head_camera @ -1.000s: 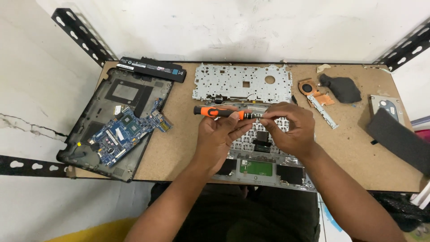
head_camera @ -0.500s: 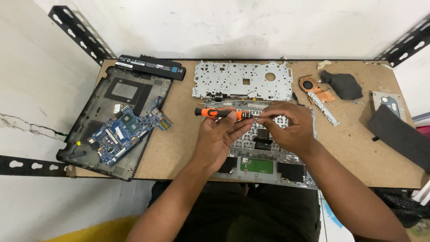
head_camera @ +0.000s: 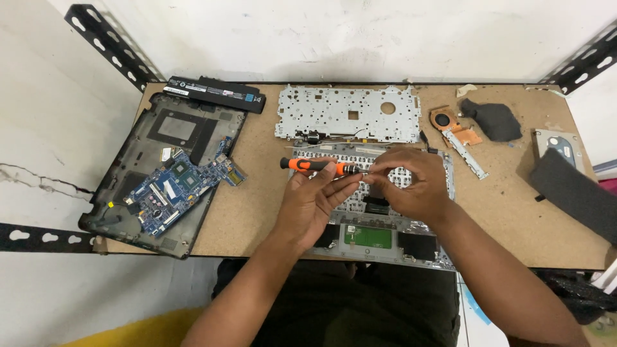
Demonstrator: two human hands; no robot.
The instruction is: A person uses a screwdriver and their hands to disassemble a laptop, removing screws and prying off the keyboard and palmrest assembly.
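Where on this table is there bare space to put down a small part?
Bare board lies between the dark laptop base and the palmrest assembly, left of the left hand, which holds the orange screwdriver. Another patch lies between the right hand and the grey foam pad. The back right corner is crowded.

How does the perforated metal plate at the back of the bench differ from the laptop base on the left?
The metal plate is silver, flat and full of small holes; the laptop base is a dark, shallow tray. The plate lies square to the bench's back edge and bears nothing visible, whereas the base sits angled and holds a blue circuit board. Both rest on the bench, untouched by the hands.
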